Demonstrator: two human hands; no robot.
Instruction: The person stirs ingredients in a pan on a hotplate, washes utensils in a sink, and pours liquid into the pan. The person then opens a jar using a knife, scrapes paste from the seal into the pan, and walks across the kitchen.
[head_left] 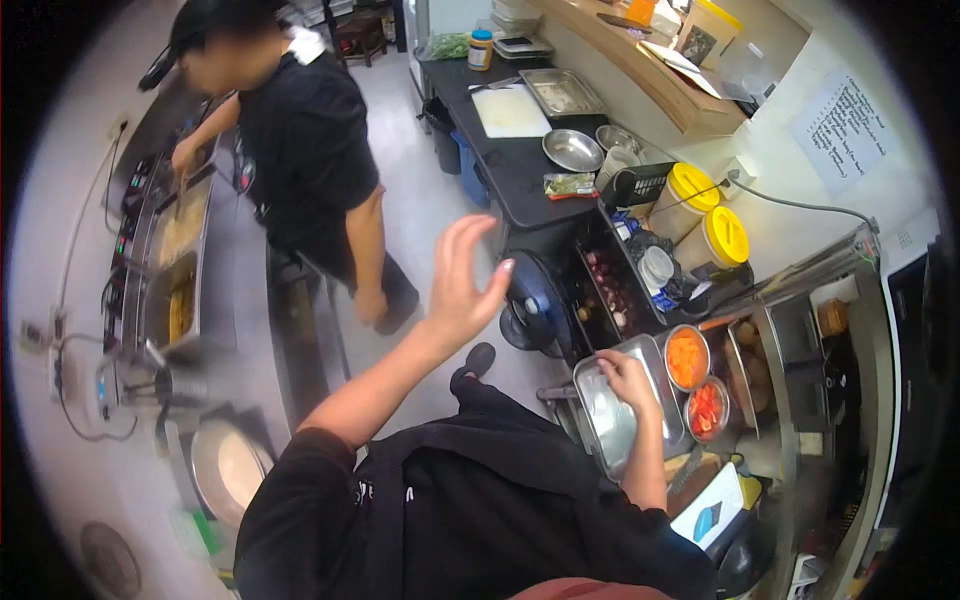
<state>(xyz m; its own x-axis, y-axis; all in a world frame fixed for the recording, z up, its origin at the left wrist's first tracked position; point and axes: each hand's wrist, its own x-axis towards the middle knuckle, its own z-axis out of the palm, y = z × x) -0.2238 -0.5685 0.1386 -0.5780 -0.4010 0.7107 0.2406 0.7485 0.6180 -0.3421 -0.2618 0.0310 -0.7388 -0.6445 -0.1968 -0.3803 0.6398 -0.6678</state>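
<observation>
My left hand (465, 285) is raised in the air over the aisle, fingers and thumb apart, with nothing in it. Over a rectangular metal tray (612, 425) at my right side is my right hand (627, 380), its fingers bent and drawn together. Whether they pinch something small or the tray itself is too small to tell. Beside the tray stand a round metal bowl of orange cut pieces (686, 358) and another of red cut pieces (706, 408).
A co-worker (305, 150) in black stands at the fryers (180, 260) on the left. A dark counter ahead carries a white cutting board (509, 110), a metal bowl (573, 150) and yellow-lidded containers (725, 236). Shelving (800, 400) lines the right.
</observation>
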